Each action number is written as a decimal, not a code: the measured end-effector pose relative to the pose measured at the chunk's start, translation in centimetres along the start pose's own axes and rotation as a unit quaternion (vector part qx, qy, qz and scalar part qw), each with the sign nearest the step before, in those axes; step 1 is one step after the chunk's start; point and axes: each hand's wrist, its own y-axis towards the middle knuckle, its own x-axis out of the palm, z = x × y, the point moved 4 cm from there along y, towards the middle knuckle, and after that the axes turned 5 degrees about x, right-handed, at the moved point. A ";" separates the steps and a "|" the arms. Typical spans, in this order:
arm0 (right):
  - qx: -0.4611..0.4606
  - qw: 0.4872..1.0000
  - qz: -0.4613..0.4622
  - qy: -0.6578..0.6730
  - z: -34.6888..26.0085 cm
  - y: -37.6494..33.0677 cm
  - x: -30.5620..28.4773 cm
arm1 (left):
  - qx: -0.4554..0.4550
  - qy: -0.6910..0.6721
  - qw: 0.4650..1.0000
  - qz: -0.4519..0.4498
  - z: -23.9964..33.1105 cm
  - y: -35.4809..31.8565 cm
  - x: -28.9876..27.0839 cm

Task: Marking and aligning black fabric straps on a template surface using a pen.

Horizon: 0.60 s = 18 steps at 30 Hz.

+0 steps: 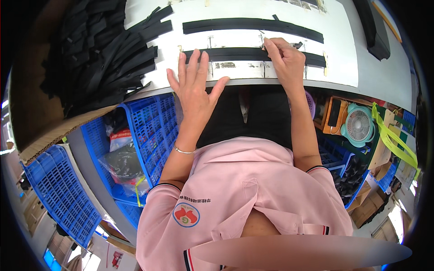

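Note:
Two long black fabric strips lie side by side across a white marked board. On the near strip (pixel 235 54), my left hand (pixel 195 83) rests with its fingers spread, fingertips at the strip's left end. My right hand (pixel 287 61) is closed over the same strip, toward its right end. A small dark end sticks out beside its knuckles; what the fingers hold is mostly hidden. Beyond both hands lies the far strip (pixel 244 24), untouched. The white board (pixel 341 63) carries dark lines and worn tape marks around the strips.
A heap of black strips (pixel 99 58) spills from a cardboard box (pixel 68 124) at the left. Blue crates (pixel 153 131) stand below the table edge. A black object (pixel 373 31) lies at the far right. Lower right are a small turquoise fan (pixel 359 126) and a yellow-green ribbon (pixel 393 142).

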 end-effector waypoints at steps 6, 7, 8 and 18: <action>-0.012 0.999 0.003 -0.044 -0.2 0.1 0.1 | 0.060 -0.130 0.989 0.037 4.1 2.2 0.9; -0.021 0.999 0.007 -0.044 -0.2 0.1 0.1 | 0.059 -0.130 0.989 0.037 4.8 2.6 1.5; -0.029 0.999 0.011 -0.045 -0.2 0.1 0.0 | 0.066 -0.154 0.985 0.026 5.5 2.9 2.1; -0.025 0.998 -0.024 0.047 0.2 -0.4 -0.4 | 0.077 -0.119 0.989 0.029 6.3 3.6 3.1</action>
